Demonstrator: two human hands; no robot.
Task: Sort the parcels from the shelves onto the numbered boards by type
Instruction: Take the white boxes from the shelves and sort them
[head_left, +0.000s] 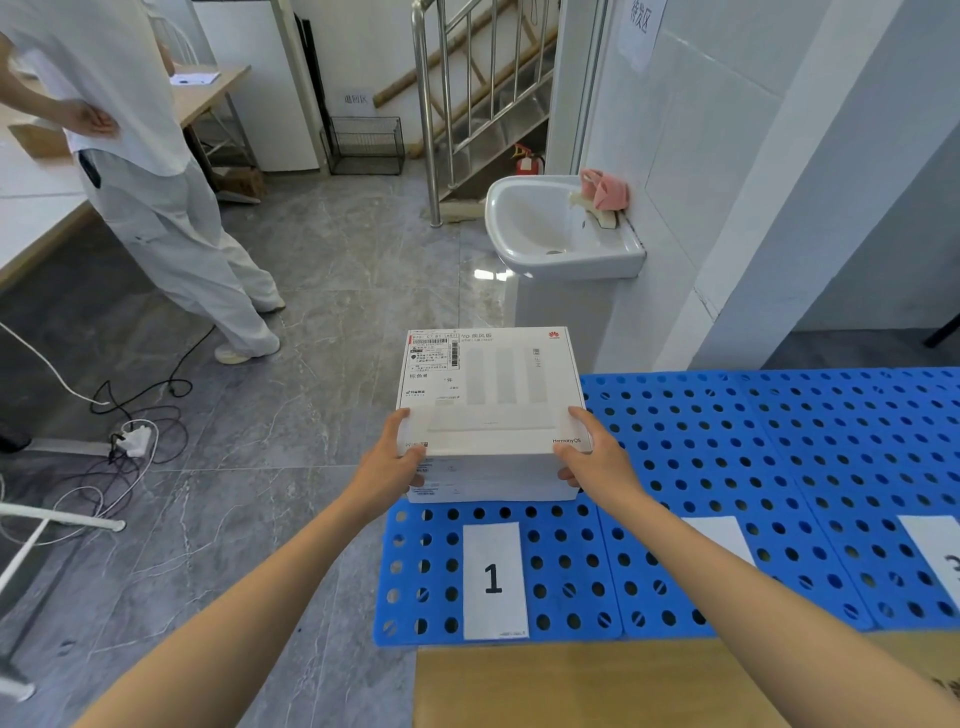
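Note:
A white boxed parcel (491, 395) with a shipping label on its top left is over the far end of the blue perforated board (561, 571) marked with a paper label "1" (493, 579). My left hand (395, 457) grips its near left corner, thumb on top. My right hand (592, 452) grips its near right corner the same way. I cannot tell whether the box rests on the board or hangs just above it. More blue boards (779, 441) stretch to the right, one carrying a partly seen label "3" (940, 561).
A brown cardboard surface (571, 686) lies at the bottom edge. A white washbasin (556, 228) with a pink cloth stands beyond the boards by the wall. A person in white (145, 156) stands at a table, left. Cables and a plug (130, 436) lie on the grey floor.

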